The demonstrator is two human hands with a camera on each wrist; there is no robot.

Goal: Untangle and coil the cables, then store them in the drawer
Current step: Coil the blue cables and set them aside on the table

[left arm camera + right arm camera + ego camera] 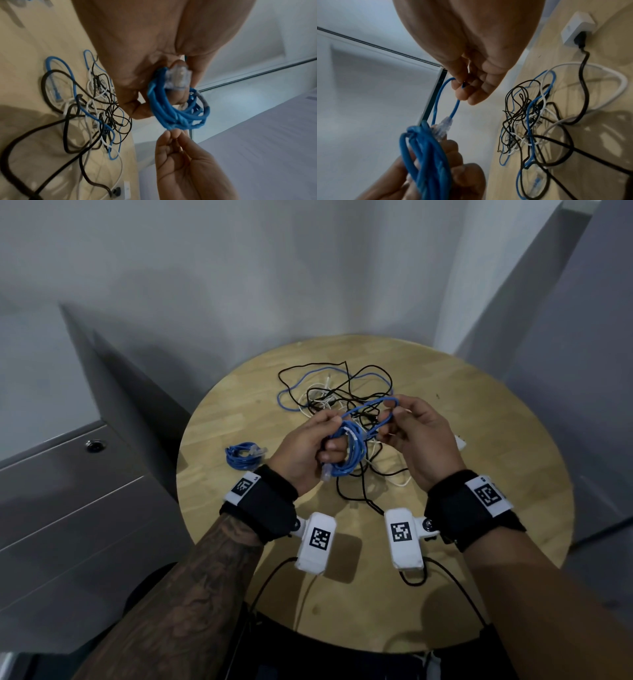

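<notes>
Left hand [310, 448] curled round a blue coil [346, 451], loops bunched between thumb and fingers, one clear plug [178, 77] poking out just under the thumb. Right hand [416, 436] pinching the loose tail of that same blue cable [455, 108] between thumb and fingertips [465, 94], a short free loop arching from the pinch back to the coil, the second clear plug [443, 127] lying against the left fingers.

Judged as the finishing wrap of the second blue cable: a finished blue coil [244, 456] already lies on the round wooden table [513, 474], just outside the left wrist, while the tangle of black, white and blue cables [337, 397] sits beyond both sets of fingertips, untouched for now.

To do this well — keep the left grip firm so the loops cannot spring apart, pass the tail through the centre of the coil and draw it snug with the right fingertips, not hard enough to kink the cable near the plug. Leave the plug end short and tucked against the bundle. Likely slip: loosening the left thumb too soon, letting the turns fan out.

Drawer unit [68, 491] to the outside of the left hand, closed as far as can be seen; storing not yet begun.
</notes>
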